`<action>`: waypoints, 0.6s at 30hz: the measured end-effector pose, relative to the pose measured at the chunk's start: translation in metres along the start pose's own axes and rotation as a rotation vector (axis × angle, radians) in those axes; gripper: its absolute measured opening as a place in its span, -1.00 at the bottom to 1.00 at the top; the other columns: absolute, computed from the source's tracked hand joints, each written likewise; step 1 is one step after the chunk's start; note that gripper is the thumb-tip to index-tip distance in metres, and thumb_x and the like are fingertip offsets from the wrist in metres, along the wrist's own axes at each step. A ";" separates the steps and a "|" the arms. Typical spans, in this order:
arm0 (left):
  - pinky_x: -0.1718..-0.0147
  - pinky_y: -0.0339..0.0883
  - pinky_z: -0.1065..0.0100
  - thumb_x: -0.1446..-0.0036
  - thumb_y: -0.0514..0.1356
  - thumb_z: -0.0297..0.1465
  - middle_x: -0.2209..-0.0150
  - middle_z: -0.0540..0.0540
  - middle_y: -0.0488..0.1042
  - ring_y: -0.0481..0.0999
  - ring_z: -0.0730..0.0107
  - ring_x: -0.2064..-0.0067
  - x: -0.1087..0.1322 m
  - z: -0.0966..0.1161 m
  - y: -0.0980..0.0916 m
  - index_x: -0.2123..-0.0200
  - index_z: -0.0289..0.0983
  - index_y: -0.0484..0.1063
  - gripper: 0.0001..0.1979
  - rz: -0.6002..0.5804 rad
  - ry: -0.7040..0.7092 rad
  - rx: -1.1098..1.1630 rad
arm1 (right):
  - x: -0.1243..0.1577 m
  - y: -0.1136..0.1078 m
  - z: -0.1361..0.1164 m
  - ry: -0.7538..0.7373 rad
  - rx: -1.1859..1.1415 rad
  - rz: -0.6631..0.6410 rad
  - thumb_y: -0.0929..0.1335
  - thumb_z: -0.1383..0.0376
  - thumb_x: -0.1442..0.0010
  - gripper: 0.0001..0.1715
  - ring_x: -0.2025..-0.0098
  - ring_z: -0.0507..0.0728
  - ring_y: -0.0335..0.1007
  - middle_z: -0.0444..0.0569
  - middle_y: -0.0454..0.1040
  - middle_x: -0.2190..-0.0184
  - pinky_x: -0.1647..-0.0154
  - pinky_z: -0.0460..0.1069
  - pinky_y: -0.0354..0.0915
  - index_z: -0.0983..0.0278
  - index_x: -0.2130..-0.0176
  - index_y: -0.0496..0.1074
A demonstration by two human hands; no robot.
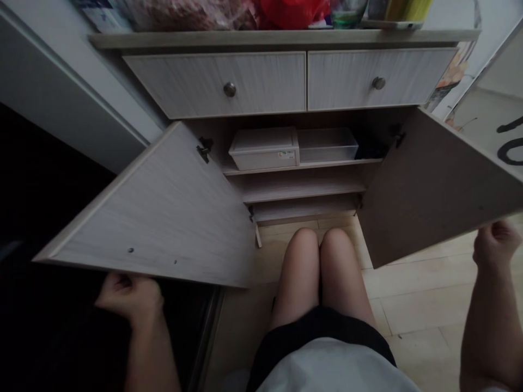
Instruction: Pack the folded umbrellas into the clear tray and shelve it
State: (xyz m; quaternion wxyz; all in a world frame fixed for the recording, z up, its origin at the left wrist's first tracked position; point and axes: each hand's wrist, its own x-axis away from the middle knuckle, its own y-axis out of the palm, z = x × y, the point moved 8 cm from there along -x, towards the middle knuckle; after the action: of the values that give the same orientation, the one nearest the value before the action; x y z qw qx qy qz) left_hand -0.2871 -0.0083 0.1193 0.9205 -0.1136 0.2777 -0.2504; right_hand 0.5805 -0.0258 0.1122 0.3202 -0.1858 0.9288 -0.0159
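Note:
My left hand point(131, 296) is closed at the outer edge of the left cabinet door point(163, 212), its fingertips hidden behind the panel. At the outer edge of the right cabinet door point(441, 179), my right hand point(496, 242) is curled shut too, with part of the fingers out of sight. Both doors stand wide apart, their inner faces toward me. Between them, a white lidded box point(265, 149) sits on the upper shelf beside a clear plastic bin point(327, 146). Something dark lies right of the bin, too dim to name.
Above the doors are two closed drawers point(253, 81) with round metal knobs. The cabinet top point(286, 38) carries plastic-bagged goods, a red item and a glass. My knees point(321, 250) are close in front of the shelves, over a light tiled floor point(417, 310).

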 end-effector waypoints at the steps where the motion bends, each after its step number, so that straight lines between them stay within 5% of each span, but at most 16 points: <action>1: -0.07 0.34 -0.30 0.10 0.10 -0.15 0.27 0.16 0.67 0.47 -0.28 -0.15 -0.006 -0.005 -0.008 0.42 -0.01 0.50 -0.78 0.091 -0.014 -0.005 | -0.005 -0.002 0.003 0.015 0.010 0.021 0.41 -0.20 0.10 -0.49 0.43 0.28 0.43 0.07 0.37 0.58 0.33 0.24 0.29 0.11 0.61 0.29; 4: 0.03 0.44 -0.16 0.30 0.23 -0.15 0.45 -0.01 0.61 0.58 -0.20 0.09 -0.021 -0.018 -0.026 0.61 -0.12 0.40 -0.81 0.290 -0.045 0.024 | -0.018 -0.006 0.010 0.058 0.040 0.054 0.42 -0.14 0.26 -0.53 0.45 0.23 0.37 -0.02 0.32 0.61 0.32 0.22 0.30 0.14 0.64 0.25; 10: 0.06 0.43 -0.06 0.35 0.33 -0.22 0.58 0.05 0.47 0.53 0.11 0.29 -0.035 -0.030 -0.032 0.68 -0.12 0.27 -0.74 0.292 -0.064 0.117 | -0.031 -0.010 0.015 0.151 0.091 0.047 0.44 -0.03 0.23 -0.60 0.48 0.17 0.29 0.01 0.36 0.58 0.35 0.17 0.27 0.13 0.65 0.24; 15: 0.16 0.44 -0.07 0.31 0.34 -0.23 0.63 0.09 0.40 0.49 0.18 0.39 -0.026 -0.007 -0.030 0.68 -0.12 0.27 -0.73 0.304 -0.017 0.128 | -0.029 -0.009 0.009 0.086 0.059 0.059 0.42 -0.22 0.29 -0.47 0.44 0.23 0.38 0.13 0.44 0.54 0.33 0.22 0.27 0.10 0.66 0.23; 18: 0.33 0.45 -0.03 0.22 0.31 -0.21 0.62 0.08 0.43 0.49 0.15 0.42 -0.009 0.036 -0.025 0.58 -0.11 0.42 -0.84 0.222 0.085 0.124 | -0.025 -0.009 0.004 0.080 0.086 0.082 0.36 -0.38 0.34 -0.36 0.36 0.33 0.46 0.26 0.50 0.47 0.34 0.25 0.25 0.08 0.63 0.32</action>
State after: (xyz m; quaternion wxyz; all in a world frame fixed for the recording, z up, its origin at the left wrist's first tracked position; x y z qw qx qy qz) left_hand -0.2834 -0.0222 0.1615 0.9352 -0.0143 0.3112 -0.1683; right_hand 0.6037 -0.0251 0.1251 0.2908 -0.1329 0.9462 -0.0499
